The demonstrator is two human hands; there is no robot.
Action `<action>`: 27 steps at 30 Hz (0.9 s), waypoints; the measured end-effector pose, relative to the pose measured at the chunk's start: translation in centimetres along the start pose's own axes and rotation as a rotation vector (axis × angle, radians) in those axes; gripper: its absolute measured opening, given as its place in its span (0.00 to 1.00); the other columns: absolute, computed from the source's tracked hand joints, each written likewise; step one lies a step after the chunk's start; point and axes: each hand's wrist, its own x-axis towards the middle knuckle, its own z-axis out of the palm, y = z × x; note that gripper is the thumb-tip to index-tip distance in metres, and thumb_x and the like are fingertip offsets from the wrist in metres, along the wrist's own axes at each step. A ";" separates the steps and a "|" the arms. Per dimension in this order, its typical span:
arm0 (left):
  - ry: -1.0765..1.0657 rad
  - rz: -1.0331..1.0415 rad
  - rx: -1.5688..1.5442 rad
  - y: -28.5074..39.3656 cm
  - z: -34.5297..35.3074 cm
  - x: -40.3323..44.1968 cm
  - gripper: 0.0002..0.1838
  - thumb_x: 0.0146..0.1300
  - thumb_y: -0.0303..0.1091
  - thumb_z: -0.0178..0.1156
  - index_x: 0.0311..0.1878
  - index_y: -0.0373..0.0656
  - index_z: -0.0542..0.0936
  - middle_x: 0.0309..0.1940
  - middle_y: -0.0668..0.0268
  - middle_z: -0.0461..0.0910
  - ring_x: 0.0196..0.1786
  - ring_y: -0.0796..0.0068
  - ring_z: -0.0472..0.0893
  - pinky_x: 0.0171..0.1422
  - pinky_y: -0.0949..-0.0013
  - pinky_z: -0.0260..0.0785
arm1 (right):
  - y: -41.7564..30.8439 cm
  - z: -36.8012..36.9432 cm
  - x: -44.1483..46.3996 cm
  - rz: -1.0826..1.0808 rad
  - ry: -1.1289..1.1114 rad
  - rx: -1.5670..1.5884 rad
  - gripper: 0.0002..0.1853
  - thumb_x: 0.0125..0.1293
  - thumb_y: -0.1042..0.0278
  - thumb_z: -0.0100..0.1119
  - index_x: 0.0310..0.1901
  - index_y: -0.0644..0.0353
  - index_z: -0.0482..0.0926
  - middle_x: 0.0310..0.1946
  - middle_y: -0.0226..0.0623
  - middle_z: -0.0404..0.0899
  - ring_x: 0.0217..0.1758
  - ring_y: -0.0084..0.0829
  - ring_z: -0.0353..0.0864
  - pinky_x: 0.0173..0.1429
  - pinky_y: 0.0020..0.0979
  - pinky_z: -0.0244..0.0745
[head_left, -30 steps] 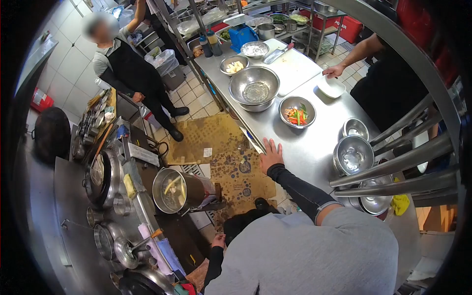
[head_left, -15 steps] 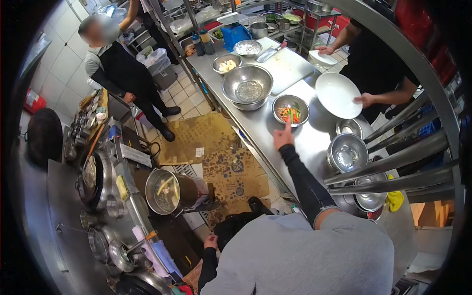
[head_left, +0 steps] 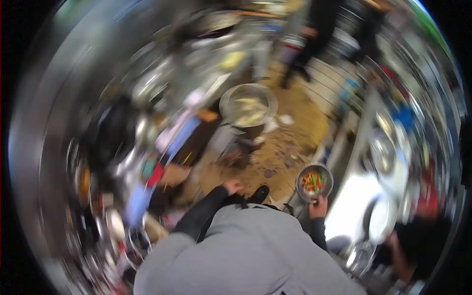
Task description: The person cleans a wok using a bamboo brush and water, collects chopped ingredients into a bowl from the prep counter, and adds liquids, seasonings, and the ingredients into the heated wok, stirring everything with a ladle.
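Observation:
My right hand [head_left: 318, 207] grips the near rim of a small metal bowl [head_left: 299, 186]. Cut orange, green and pale vegetables [head_left: 312, 183] lie inside it. The bowl is held out over the near edge of the steel worktable [head_left: 344, 209]. My left hand [head_left: 233, 186] hangs in front of my body with its fingers curled, and I see nothing in it. Beyond that hand stands a big metal pot [head_left: 226, 109] holding pale yellowish pieces in liquid.
A stove line with pans and a dark wok [head_left: 112, 132] runs along the left, badly blurred. Stained cardboard [head_left: 295, 142] covers the floor. A co-worker's arm [head_left: 400, 255] is by a white plate [head_left: 382, 219] at right. Another person's dark legs [head_left: 314, 46] stand at the back.
My right hand, pointing over the vegetable bowl before, now holds it by the rim and has brought it off the table towards me. My view has swung left and down.

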 end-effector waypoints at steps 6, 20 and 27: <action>0.103 -0.181 -0.653 4.9 -3.7 -4.7 0.18 0.53 0.47 0.59 0.36 0.40 0.74 0.23 0.67 0.74 0.29 0.78 0.73 0.34 0.73 0.66 | -7.0 11.4 4.3 -0.473 -0.734 0.068 0.13 0.40 0.72 0.61 0.31 0.56 0.72 0.36 0.45 0.69 0.37 0.47 0.71 0.37 0.39 0.68; 1.357 -0.569 -0.824 -4.0 -4.9 -24.5 0.11 0.50 0.35 0.57 0.35 0.38 0.74 0.24 0.60 0.76 0.28 0.69 0.75 0.34 0.67 0.66 | -33.8 26.2 5.4 -0.812 -1.383 0.292 0.13 0.60 0.75 0.48 0.48 0.61 0.71 0.30 0.31 0.73 0.27 0.19 0.72 0.33 0.20 0.69; 1.764 -0.888 -1.043 -1.0 3.6 -26.4 0.15 0.50 0.43 0.59 0.34 0.42 0.76 0.29 0.55 0.76 0.34 0.64 0.76 0.40 0.65 0.66 | -43.4 32.6 -0.9 -1.337 -1.873 0.147 0.06 0.61 0.72 0.50 0.34 0.66 0.73 0.29 0.34 0.73 0.27 0.21 0.73 0.34 0.21 0.69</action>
